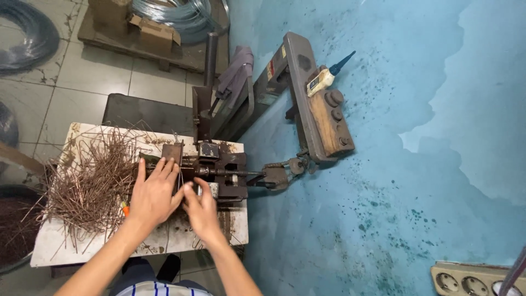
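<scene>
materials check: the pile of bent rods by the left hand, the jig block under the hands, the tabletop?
Bent rods: thin metal wire, brown and dull, likely rusted or coated steel.
Jig block: dark heavy metal, probably steel, matte with rust and grime.
Tabletop: a pale flat slab, stained and chipped at the edges; painted board or stone, can't tell which.

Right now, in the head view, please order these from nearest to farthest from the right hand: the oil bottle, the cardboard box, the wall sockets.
1. Oil bottle, on the machine's arm, beyond the right hand.
2. Cardboard box, on the pallet, top left.
3. Wall sockets, bottom right corner.
</scene>
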